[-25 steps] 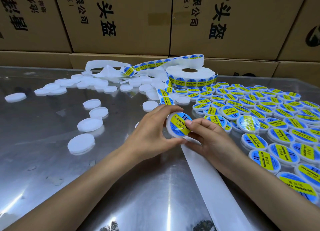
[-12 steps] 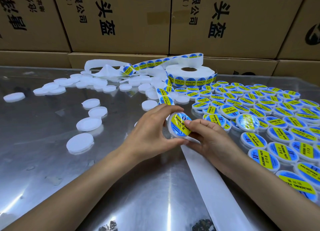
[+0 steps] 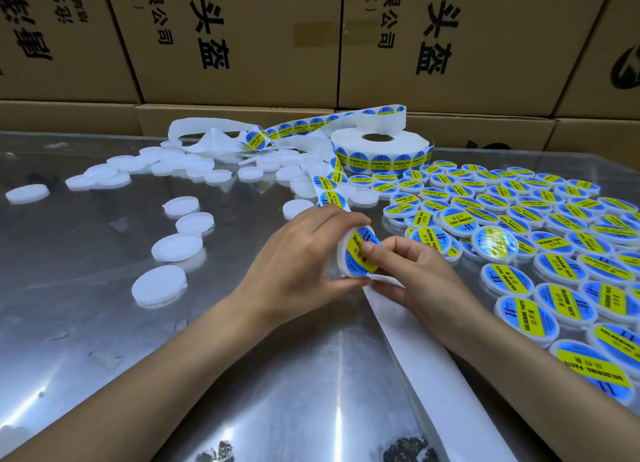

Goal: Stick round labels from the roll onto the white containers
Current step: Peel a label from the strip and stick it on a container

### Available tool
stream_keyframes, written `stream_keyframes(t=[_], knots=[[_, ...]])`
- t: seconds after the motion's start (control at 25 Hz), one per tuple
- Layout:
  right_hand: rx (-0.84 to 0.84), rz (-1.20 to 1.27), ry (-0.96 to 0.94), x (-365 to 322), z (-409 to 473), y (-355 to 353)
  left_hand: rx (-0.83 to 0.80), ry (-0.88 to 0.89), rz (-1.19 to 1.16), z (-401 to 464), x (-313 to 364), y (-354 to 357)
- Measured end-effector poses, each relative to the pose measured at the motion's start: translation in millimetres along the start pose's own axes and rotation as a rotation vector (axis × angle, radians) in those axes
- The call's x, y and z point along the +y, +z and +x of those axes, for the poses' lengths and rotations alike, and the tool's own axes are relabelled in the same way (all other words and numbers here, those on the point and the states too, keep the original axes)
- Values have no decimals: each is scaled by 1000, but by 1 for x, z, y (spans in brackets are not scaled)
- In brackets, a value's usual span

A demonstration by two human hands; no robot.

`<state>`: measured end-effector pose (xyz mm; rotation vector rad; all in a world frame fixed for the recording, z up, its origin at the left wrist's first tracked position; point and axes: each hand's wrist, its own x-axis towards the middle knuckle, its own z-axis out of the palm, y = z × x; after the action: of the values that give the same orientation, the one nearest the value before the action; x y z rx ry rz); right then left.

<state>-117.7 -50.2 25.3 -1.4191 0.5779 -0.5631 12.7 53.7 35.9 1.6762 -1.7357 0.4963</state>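
Observation:
My left hand [image 3: 298, 257] grips a white round container [image 3: 356, 253] by its rim and tilts its face towards me. The container bears a blue and yellow round label. My right hand [image 3: 412, 271] presses a fingertip on that label, its other fingers curled under the container over the backing strip [image 3: 415, 350]. The label roll [image 3: 379, 150] lies flat at the back, with a strip of labels [image 3: 329, 188] running down to my hands.
Plain white containers [image 3: 176, 247] lie scattered on the left of the shiny metal table [image 3: 86, 323]. Several labelled containers [image 3: 519, 219] cover the right side. Cardboard boxes [image 3: 242, 39] wall off the back. Loose empty backing paper [image 3: 207, 136] curls behind the roll.
The container has turned in my left hand, its face now more upright. My right fingertip has slid across the label. The hands stay in the same place.

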Motion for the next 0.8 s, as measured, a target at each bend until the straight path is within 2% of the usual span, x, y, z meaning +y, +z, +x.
stream_keyframes(t=[0.24,0.44,0.52,0.68,0.8], knots=[[56,-150,-95,4,1,5,50,12,61,-1,0,3],[128,-201,-46,3,5,7,100,-67,-72,1,-3,4],[59,-192,-94,4,2,10,82,-118,-211,1,-1,6],[-188,-66,-185,2,-3,10,-3,-242,-476,-3,11,13],[-143,-145,-150,-1,-2,5,-28,-257,-493,-2,15,14]])
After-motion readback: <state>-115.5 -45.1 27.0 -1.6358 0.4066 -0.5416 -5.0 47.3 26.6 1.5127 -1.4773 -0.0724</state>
